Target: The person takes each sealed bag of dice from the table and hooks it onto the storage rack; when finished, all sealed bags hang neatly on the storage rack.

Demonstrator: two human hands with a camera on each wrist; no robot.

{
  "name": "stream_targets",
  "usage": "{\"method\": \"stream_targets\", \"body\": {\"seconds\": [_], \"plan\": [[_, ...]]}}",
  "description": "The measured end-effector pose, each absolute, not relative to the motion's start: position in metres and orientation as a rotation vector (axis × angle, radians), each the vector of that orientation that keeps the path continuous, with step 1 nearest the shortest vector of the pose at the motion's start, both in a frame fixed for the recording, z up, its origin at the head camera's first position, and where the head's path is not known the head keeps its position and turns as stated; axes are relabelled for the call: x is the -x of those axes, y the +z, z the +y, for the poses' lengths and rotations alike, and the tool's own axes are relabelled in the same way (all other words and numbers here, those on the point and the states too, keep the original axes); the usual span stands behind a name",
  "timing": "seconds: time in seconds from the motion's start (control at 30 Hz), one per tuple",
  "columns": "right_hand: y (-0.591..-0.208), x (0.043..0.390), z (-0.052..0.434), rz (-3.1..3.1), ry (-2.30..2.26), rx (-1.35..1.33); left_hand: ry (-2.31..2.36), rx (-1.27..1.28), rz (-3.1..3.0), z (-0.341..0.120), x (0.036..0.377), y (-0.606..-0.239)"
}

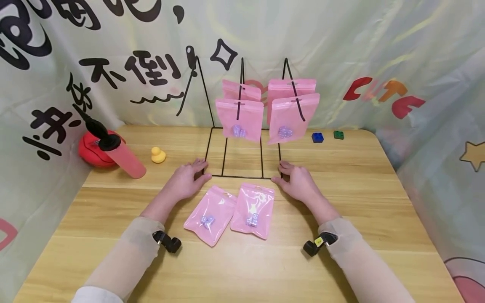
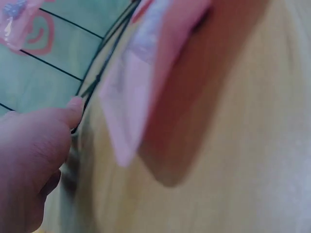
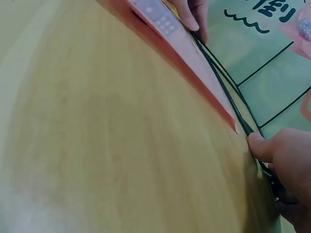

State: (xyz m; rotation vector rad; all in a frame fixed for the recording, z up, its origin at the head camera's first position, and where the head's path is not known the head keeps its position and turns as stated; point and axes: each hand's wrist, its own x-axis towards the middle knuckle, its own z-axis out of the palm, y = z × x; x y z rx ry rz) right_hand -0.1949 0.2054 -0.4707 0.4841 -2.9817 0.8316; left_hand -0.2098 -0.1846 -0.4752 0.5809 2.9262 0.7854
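Observation:
A black wire display rack (image 1: 242,176) stands on the table, its three upright hooks leaning against the backdrop. My left hand (image 1: 187,179) grips its front left corner, and the thumb lies against the wire in the left wrist view. At the front right corner, my right hand (image 1: 297,181) pinches the wire between thumb and fingers. Pink zip pouches with dice inside hang in pairs on the middle hook (image 1: 239,120) and the right hook (image 1: 291,118). The left hook (image 1: 204,90) bears nothing. Before the rack lie two more pink pouches, a left one (image 1: 212,208) and a right one (image 1: 259,202).
To the left are a red pouch (image 1: 89,147), a pink bottle with a black top (image 1: 126,158) and a yellow rubber duck (image 1: 158,155). A blue toy brick (image 1: 317,137) and a green one (image 1: 339,135) sit at the back right. A printed cloth backdrop (image 1: 341,42) borders the table.

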Motion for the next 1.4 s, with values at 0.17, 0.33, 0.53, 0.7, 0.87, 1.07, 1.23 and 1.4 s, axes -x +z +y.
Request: {"method": "stream_targets", "body": {"seconds": [0.17,0.33,0.53,0.7,0.87,1.07,1.23,1.4], "plan": [[-0.467,0.197,0.205,-3.018,0.876,-0.446,0.896,-0.603,2.917,-0.188,0.209,-0.466],[-0.466,0.198,0.206,-3.025,0.897,-0.413,0.925,-0.645,2.918,-0.190,0.202,-0.458],[-0.467,0.198,0.205,-3.016,0.903,-0.425,0.972,-0.609,2.919,-0.192,0.182,-0.447],[-0.466,0.198,0.203,-3.021,0.913,-0.408,1.004,-0.482,2.882,-0.191,0.163,-0.437],[-0.465,0.200,0.203,-3.033,0.908,-0.387,1.052,-0.341,2.820,-0.185,0.147,-0.433],[-0.465,0.200,0.202,-3.042,0.902,-0.376,1.086,-0.251,2.738,-0.180,0.136,-0.433],[-0.466,0.199,0.203,-3.041,0.917,-0.367,1.083,-0.167,2.682,-0.176,0.131,-0.435],[-0.467,0.199,0.202,-3.041,0.923,-0.359,1.107,-0.071,2.627,-0.175,0.130,-0.439]]}}
